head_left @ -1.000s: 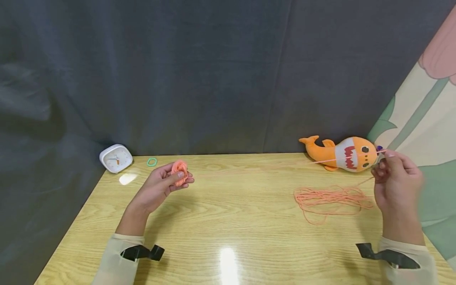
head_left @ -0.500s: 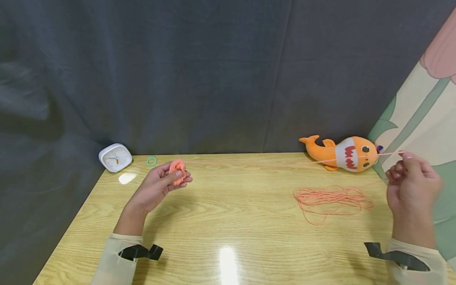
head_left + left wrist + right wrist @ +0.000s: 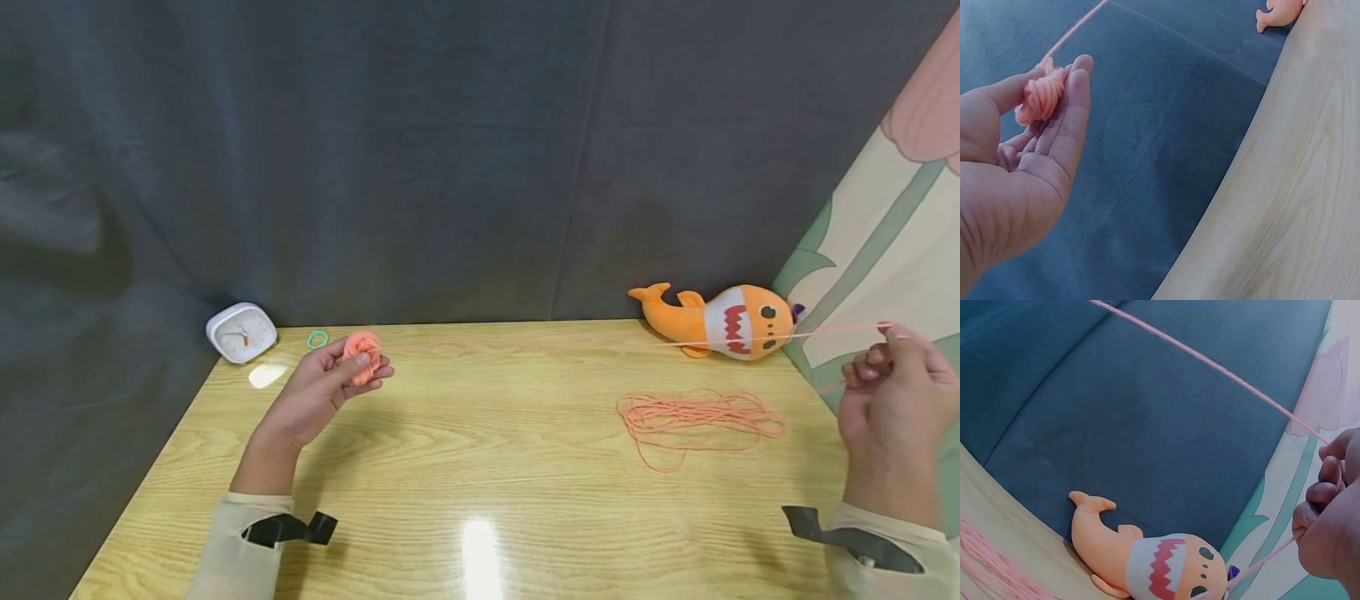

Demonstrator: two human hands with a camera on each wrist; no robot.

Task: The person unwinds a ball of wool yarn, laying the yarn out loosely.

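Note:
My left hand (image 3: 318, 387) pinches a small wound ball of coral yarn (image 3: 362, 358) between thumb and fingers, above the table's left half. From that ball a yarn strand (image 3: 1210, 364) stretches across to my right hand (image 3: 896, 396), which grips it between thumb and forefinger at the far right. The other fingers of the right hand curl in, and the strand leaves below them. On the table at the right lies a loose heap of the same yarn (image 3: 697, 419). In the left wrist view the yarn ball (image 3: 1042, 97) sits between the thumb and the nearly straight fingers.
An orange plush shark (image 3: 727, 323) lies at the back right, behind the stretched strand. A white alarm clock (image 3: 242, 333) stands at the back left corner, with a green ring (image 3: 317, 339) beside it. Dark curtain (image 3: 450, 167) hangs behind the wooden table (image 3: 525, 467).
My right hand has moved further right, drawing the strand out past the plush shark. My left hand has shifted slightly left and up with the yarn ball. The heap stays put.

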